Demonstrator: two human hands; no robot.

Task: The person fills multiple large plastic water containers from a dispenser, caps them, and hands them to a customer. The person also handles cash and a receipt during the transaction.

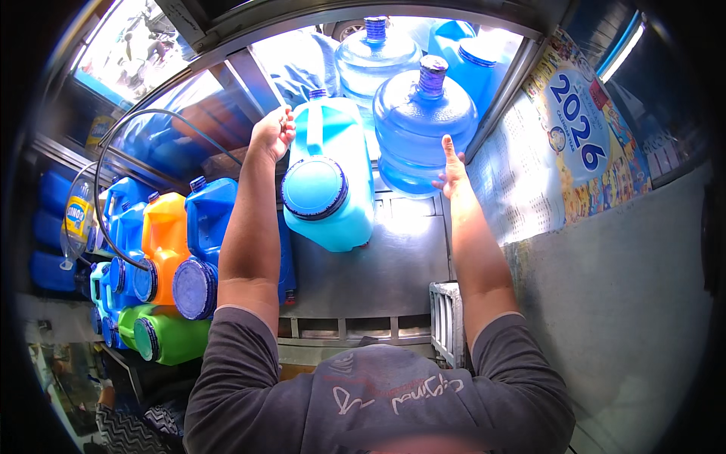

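Note:
My left hand [275, 133] is raised beside the upper left edge of a turquoise water jug [334, 221], its fingers curled in; nothing shows in them. This jug has a round blue lid, a handle and a small sealed cap, and stands on a metal counter [351, 281]. My right hand [452, 170] has its thumb up and fingers apart at the lower right side of a clear blue round water bottle [422, 125]; whether it touches is unclear. That bottle is upright with a sealed neck. Another round bottle [371, 62] stands behind it.
Several blue, orange and green jugs [167, 227] are grouped at left, below a looping hose [99, 187]. A blue container [476, 65] stands in the window opening. A white slatted rack [447, 323] is near my right arm. A calendar hangs on the right wall. Another person's patterned clothing [122, 431] shows lower left.

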